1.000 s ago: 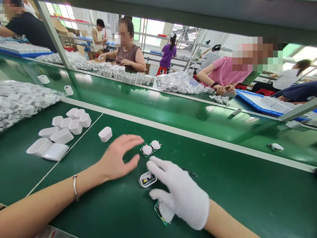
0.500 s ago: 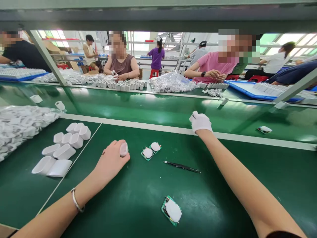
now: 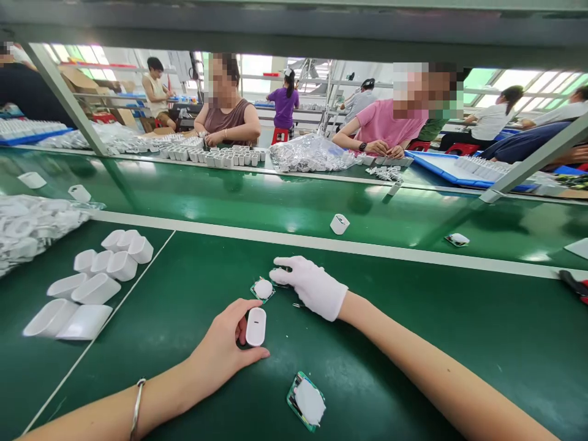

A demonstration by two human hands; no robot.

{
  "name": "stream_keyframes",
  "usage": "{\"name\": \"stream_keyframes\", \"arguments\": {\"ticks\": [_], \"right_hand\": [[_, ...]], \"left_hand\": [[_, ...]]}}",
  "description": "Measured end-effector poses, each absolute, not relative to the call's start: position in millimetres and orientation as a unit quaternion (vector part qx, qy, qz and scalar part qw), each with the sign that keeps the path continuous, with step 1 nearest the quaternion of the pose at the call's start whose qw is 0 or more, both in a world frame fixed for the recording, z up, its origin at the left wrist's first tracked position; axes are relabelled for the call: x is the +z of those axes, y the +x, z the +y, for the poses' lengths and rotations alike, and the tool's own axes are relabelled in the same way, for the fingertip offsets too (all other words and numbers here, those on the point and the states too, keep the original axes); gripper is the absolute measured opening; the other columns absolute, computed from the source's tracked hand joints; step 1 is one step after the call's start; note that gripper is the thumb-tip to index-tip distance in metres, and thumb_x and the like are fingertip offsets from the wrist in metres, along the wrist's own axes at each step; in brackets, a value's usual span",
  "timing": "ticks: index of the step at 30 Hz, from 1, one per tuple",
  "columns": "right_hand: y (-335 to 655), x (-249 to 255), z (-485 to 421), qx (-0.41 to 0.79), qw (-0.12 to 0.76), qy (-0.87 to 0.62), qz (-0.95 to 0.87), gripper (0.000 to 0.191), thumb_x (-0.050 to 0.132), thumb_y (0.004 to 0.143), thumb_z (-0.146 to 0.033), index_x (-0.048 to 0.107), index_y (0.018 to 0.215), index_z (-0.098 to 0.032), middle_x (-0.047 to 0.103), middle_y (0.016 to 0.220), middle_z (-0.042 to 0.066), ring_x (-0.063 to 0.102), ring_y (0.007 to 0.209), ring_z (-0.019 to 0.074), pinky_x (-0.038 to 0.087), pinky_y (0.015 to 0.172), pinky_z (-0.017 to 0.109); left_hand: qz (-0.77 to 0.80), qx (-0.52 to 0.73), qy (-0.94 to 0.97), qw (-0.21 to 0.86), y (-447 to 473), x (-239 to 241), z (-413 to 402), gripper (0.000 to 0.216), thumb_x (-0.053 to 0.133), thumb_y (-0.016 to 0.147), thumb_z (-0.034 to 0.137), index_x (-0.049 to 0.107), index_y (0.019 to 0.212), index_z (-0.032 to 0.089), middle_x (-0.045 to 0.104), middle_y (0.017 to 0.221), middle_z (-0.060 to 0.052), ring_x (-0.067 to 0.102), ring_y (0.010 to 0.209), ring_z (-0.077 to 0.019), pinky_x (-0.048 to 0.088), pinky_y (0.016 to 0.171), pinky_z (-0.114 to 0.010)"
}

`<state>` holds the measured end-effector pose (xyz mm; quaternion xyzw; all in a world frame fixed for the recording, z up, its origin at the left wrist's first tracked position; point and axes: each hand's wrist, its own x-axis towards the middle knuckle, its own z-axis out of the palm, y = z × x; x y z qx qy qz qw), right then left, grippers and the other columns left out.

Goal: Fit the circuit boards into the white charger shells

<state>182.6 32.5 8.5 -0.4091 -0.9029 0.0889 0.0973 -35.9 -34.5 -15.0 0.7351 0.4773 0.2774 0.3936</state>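
My left hand (image 3: 223, 343) is bare and closed around a small white plastic housing (image 3: 256, 326). The housing's slotted end faces up. In a white glove, my right hand (image 3: 312, 286) reaches over the green mat with its fingers stretched out at a circuit board (image 3: 278, 277), which it partly covers. A second circuit board (image 3: 263, 289) with a white blob on top lies just left of those fingertips. Under the gloved hand only the tips of the tweezers (image 3: 297, 305) show. Nearer to me is a larger circuit board (image 3: 307, 401), also topped with white.
Several white housings (image 3: 108, 263) stand in rows on the left, by a bag of white parts (image 3: 37, 229). Beyond the white strip (image 3: 220, 234), a housing (image 3: 340, 224) and a board (image 3: 457, 239) sit on the green belt. Co-workers sit across it.
My right hand has come back from the belt to the small boards, and a white housing now stands on the belt. My left hand has moved right and nearer with its housing, turning it.
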Motion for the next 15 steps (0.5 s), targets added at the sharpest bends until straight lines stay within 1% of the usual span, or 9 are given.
{"name": "stream_keyframes", "arguments": {"ticks": [2,3,5,7,8,10,11,13,15], "right_hand": [[190,4,34,0.129,0.156,-0.424,-0.883,0.046,0.034,0.077,0.002,0.064,0.102,-0.022,0.053,0.127,0.007,0.053,0.112,0.0182,0.044,0.092,0.038],[193,4,33,0.138,0.188,-0.448,-0.863,0.044,0.034,0.078,0.000,0.064,0.103,-0.022,0.054,0.125,0.007,0.054,0.111,0.0171,0.044,0.094,0.037],[194,6,29,0.126,0.219,-0.525,-0.813,0.035,0.044,0.080,-0.012,0.061,0.110,-0.021,0.056,0.122,0.008,0.055,0.109,0.0204,0.045,0.092,0.039],[191,9,25,0.102,0.185,-0.596,-0.775,0.039,0.057,0.075,-0.024,0.058,0.114,-0.022,0.059,0.115,0.010,0.056,0.104,0.0269,0.048,0.084,0.043],[189,10,24,0.098,0.155,-0.617,-0.765,0.041,0.061,0.072,-0.027,0.058,0.113,-0.022,0.061,0.110,0.010,0.058,0.100,0.0285,0.049,0.079,0.044],[187,10,24,0.105,0.114,-0.630,-0.761,0.035,0.061,0.071,-0.026,0.061,0.105,-0.022,0.065,0.099,0.008,0.060,0.092,0.0283,0.049,0.074,0.043],[187,8,25,0.112,0.120,-0.631,-0.758,0.030,0.061,0.071,-0.024,0.062,0.101,-0.022,0.066,0.095,0.007,0.060,0.090,0.0272,0.049,0.074,0.042],[187,4,26,0.131,0.187,-0.626,-0.746,0.027,0.061,0.068,-0.020,0.061,0.095,-0.020,0.067,0.090,0.006,0.062,0.088,0.0240,0.050,0.077,0.040],[185,2,22,0.160,0.286,-0.597,-0.732,0.027,0.060,0.065,-0.017,0.058,0.092,-0.020,0.067,0.089,0.004,0.064,0.084,0.0205,0.051,0.078,0.037]], "left_hand": [[0.473,0.272,0.734,0.404,-37,-15,-33,0.047,0.072,0.063,0.021,0.056,0.107,0.022,0.054,0.079,0.001,0.049,0.057,-0.0107,0.045,0.051,-0.022],[0.471,0.270,0.735,0.406,-37,-15,-33,0.046,0.073,0.063,0.021,0.057,0.106,0.022,0.054,0.078,0.001,0.048,0.056,-0.0106,0.044,0.051,-0.022],[0.470,0.269,0.733,0.411,-38,-14,-32,0.044,0.074,0.062,0.020,0.059,0.103,0.022,0.054,0.079,0.001,0.047,0.056,-0.0101,0.044,0.051,-0.022],[0.469,0.276,0.728,0.417,-38,-14,-32,0.045,0.075,0.061,0.020,0.060,0.103,0.022,0.054,0.083,0.001,0.045,0.055,-0.0093,0.044,0.051,-0.022],[0.468,0.281,0.726,0.418,-39,-14,-32,0.045,0.075,0.061,0.020,0.061,0.104,0.022,0.055,0.085,0.000,0.044,0.055,-0.0089,0.044,0.051,-0.022],[0.466,0.295,0.725,0.414,-40,-13,-32,0.047,0.076,0.061,0.022,0.061,0.106,0.023,0.054,0.088,0.000,0.043,0.055,-0.0086,0.043,0.051,-0.022],[0.465,0.303,0.726,0.406,-40,-13,-32,0.048,0.076,0.062,0.023,0.061,0.107,0.024,0.054,0.088,-0.001,0.042,0.056,-0.0086,0.043,0.051,-0.022],[0.463,0.319,0.731,0.387,-41,-12,-31,0.049,0.076,0.063,0.025,0.061,0.110,0.025,0.054,0.089,-0.001,0.042,0.056,-0.0087,0.044,0.052,-0.022],[0.458,0.335,0.735,0.371,-42,-12,-31,0.049,0.075,0.064,0.026,0.060,0.112,0.026,0.053,0.091,-0.001,0.042,0.057,-0.0086,0.045,0.054,-0.023]]}}
